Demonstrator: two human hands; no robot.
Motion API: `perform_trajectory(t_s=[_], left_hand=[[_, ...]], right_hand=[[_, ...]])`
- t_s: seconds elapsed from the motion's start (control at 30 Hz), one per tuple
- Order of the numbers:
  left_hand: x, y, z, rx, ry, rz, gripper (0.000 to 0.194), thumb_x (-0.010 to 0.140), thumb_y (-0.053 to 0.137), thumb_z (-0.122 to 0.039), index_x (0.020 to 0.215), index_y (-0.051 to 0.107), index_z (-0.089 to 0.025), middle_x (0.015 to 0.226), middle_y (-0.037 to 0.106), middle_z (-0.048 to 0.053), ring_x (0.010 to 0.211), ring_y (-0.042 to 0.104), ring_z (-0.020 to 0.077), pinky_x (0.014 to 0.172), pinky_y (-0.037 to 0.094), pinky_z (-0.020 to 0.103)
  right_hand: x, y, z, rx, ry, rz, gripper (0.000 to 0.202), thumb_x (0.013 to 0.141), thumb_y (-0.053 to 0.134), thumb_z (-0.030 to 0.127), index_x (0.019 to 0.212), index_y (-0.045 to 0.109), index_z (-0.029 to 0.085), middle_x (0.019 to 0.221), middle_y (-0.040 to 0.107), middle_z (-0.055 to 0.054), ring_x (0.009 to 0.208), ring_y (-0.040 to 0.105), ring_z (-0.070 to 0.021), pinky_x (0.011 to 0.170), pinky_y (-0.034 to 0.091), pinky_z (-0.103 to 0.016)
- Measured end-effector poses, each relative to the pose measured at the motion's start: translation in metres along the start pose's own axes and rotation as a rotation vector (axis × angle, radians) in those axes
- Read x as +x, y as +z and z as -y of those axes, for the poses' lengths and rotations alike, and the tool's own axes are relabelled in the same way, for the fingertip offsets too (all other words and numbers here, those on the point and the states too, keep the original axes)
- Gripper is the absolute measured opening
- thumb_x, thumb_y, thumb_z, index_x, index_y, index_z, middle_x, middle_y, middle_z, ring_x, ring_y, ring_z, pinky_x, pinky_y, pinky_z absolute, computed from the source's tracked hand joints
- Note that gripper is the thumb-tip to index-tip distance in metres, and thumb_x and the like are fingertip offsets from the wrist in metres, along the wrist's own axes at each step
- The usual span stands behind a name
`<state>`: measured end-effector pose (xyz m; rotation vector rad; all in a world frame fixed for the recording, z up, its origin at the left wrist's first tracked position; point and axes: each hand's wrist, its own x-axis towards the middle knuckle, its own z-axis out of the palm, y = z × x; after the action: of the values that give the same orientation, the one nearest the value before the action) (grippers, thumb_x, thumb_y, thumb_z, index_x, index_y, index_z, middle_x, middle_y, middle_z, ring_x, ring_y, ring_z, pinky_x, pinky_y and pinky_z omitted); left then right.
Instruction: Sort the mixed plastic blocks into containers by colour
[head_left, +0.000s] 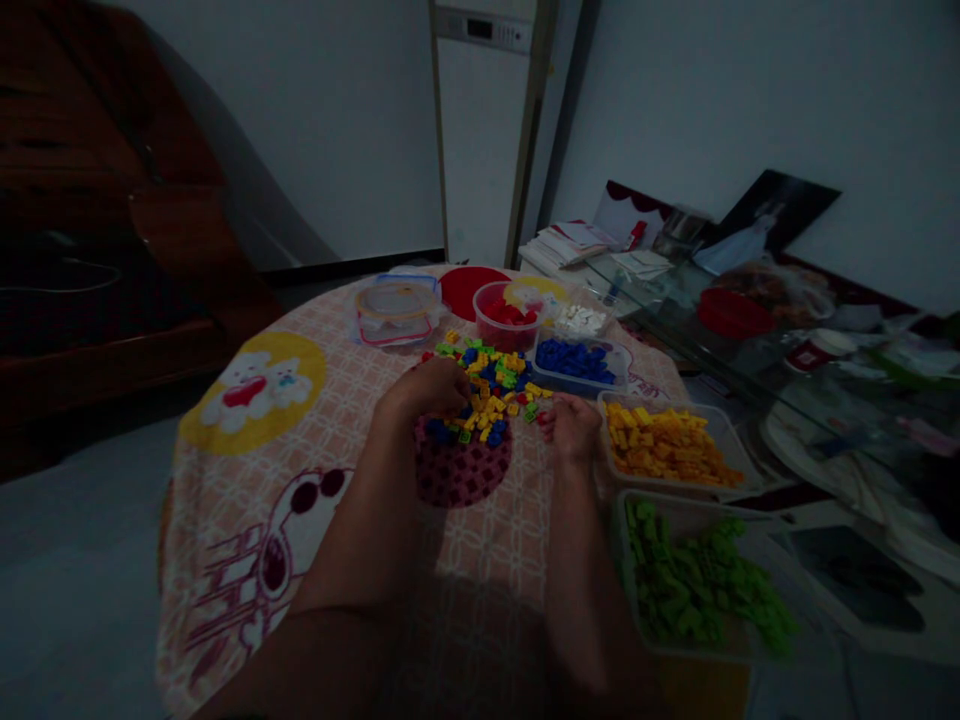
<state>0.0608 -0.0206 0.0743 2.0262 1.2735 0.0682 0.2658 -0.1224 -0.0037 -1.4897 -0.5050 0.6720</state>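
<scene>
A loose pile of small toy building bricks (491, 400) in yellow, blue, green and red lies on the patterned tablecloth (480, 535). My left hand (437, 386) reaches over the pile's left side with its fingers curled down; whatever is between the fingertips is hidden. Just right of the pile, my right hand (574, 428) is closed, and a bit of red brick (542, 418) shows at its fingertips. Close to that hand is a green brick (531, 412).
Along the right stand clear tubs of green bricks (697, 585), yellow bricks (667, 445) and blue bricks (574, 362). Farther back are a round tub of red bricks (508, 312), white bricks (583, 320) and a lidded container (397, 310). A cluttered glass table (660, 310) adjoins at right.
</scene>
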Motion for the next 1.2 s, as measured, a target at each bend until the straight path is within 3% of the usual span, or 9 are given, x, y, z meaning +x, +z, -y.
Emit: perform_trajectory(t_s=[0.13, 0.3, 0.43, 0.53, 0.63, 0.9, 1.07, 1.2], left_hand=[[0.003, 0.01, -0.022, 0.042, 0.12, -0.009, 0.018, 0.063, 0.065, -0.006, 0.069, 0.076, -0.02, 0.061, 0.072, -0.001, 0.057, 0.065, 0.0138, 0.053, 0.043, 0.018], [0.008, 0.017, -0.033, 0.07, 0.249, -0.139, 0.018, 0.062, 0.068, -0.006, 0.071, 0.077, -0.019, 0.065, 0.073, 0.0, 0.058, 0.063, 0.013, 0.053, 0.042, 0.019], [0.006, 0.008, -0.02, 0.041, 0.207, -0.188, 0.011, 0.064, 0.068, -0.011, 0.068, 0.075, -0.018, 0.058, 0.069, -0.001, 0.054, 0.062, 0.0125, 0.052, 0.041, 0.018], [0.005, 0.005, -0.014, 0.064, 0.166, -0.124, 0.008, 0.063, 0.069, -0.013, 0.064, 0.075, -0.018, 0.054, 0.067, -0.001, 0.051, 0.061, 0.0121, 0.05, 0.039, 0.018], [0.009, 0.01, -0.019, 0.127, 0.187, -0.073, 0.01, 0.061, 0.072, -0.013, 0.065, 0.076, -0.021, 0.06, 0.071, -0.001, 0.056, 0.063, 0.013, 0.052, 0.04, 0.018], [0.017, 0.027, -0.03, 0.306, 0.187, -0.163, 0.01, 0.057, 0.076, -0.015, 0.064, 0.075, -0.022, 0.066, 0.073, 0.002, 0.064, 0.065, 0.0161, 0.058, 0.043, 0.02], [0.014, 0.019, -0.023, 0.2, 0.221, -0.134, 0.017, 0.059, 0.069, -0.008, 0.068, 0.076, -0.021, 0.067, 0.073, 0.0, 0.065, 0.066, 0.0162, 0.059, 0.045, 0.021], [0.017, 0.017, -0.021, -0.084, 0.26, -0.186, 0.016, 0.065, 0.066, -0.012, 0.078, 0.076, -0.017, 0.066, 0.072, 0.0, 0.062, 0.066, 0.0153, 0.062, 0.048, 0.023]], right_hand=[[0.0, 0.001, 0.0, -0.007, 0.003, 0.003, 0.026, 0.074, 0.056, 0.032, 0.09, 0.069, 0.016, 0.047, 0.057, 0.006, 0.036, 0.048, -0.0111, 0.036, 0.035, -0.02], [0.0, 0.002, 0.003, 0.011, 0.022, -0.015, 0.025, 0.073, 0.056, 0.03, 0.088, 0.068, 0.015, 0.046, 0.057, 0.007, 0.035, 0.048, -0.0115, 0.034, 0.034, -0.02], [-0.001, 0.002, 0.005, 0.004, 0.022, -0.016, 0.025, 0.073, 0.056, 0.03, 0.088, 0.069, 0.015, 0.046, 0.056, 0.006, 0.035, 0.048, -0.0117, 0.034, 0.035, -0.02], [-0.002, 0.001, 0.007, -0.002, 0.025, -0.006, 0.026, 0.073, 0.056, 0.03, 0.089, 0.069, 0.015, 0.046, 0.058, 0.006, 0.035, 0.05, -0.0119, 0.034, 0.035, -0.02], [-0.004, 0.002, 0.01, -0.002, 0.044, -0.006, 0.024, 0.074, 0.055, 0.029, 0.088, 0.069, 0.015, 0.046, 0.057, 0.006, 0.035, 0.049, -0.0118, 0.034, 0.035, -0.02], [-0.003, 0.002, 0.008, -0.004, 0.034, -0.022, 0.025, 0.074, 0.056, 0.03, 0.089, 0.068, 0.015, 0.046, 0.057, 0.007, 0.035, 0.049, -0.0111, 0.035, 0.035, -0.019], [-0.002, 0.001, 0.006, -0.013, 0.04, -0.004, 0.023, 0.075, 0.057, 0.031, 0.089, 0.069, 0.016, 0.047, 0.058, 0.006, 0.036, 0.05, -0.0118, 0.034, 0.036, -0.02], [-0.002, 0.001, 0.007, -0.004, 0.021, -0.002, 0.022, 0.075, 0.057, 0.03, 0.087, 0.068, 0.016, 0.046, 0.057, 0.006, 0.035, 0.049, -0.0115, 0.034, 0.035, -0.019]])
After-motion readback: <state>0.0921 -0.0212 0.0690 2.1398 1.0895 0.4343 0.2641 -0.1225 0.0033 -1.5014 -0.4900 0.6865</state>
